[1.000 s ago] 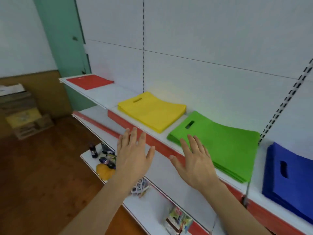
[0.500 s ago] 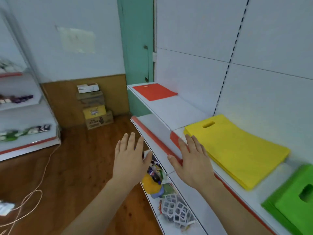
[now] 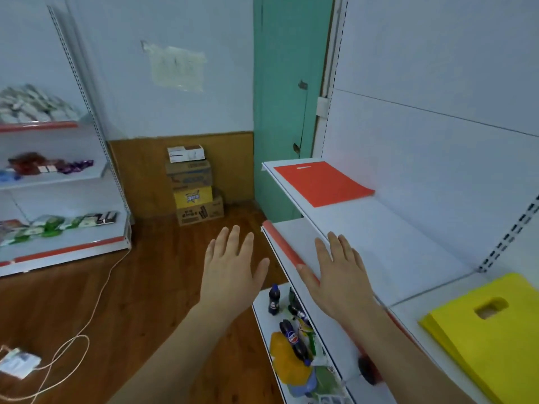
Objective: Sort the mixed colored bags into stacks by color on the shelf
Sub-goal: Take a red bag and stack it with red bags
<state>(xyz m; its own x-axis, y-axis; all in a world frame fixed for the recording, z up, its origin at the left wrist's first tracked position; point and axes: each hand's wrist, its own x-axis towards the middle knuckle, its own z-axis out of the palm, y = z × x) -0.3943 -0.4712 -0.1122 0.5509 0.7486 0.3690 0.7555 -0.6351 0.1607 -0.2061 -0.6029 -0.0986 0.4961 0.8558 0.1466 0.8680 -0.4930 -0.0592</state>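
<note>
White shelving fills your right; your left hand point(image 3: 230, 266) and right hand point(image 3: 339, 272) hover flat, fingers spread, holding nothing. Red bags point(image 3: 322, 182) lie far back, yellow bags point(image 3: 484, 330) nearest; square each stack's edges

Left hand point(image 3: 230, 269) and right hand point(image 3: 339, 271) both raised palm-down, side by side, apart. Fingers straight, slightly spread, thumbs pointing inward. Neither holds anything. Bare forearms extend forward from lower frame.
</note>
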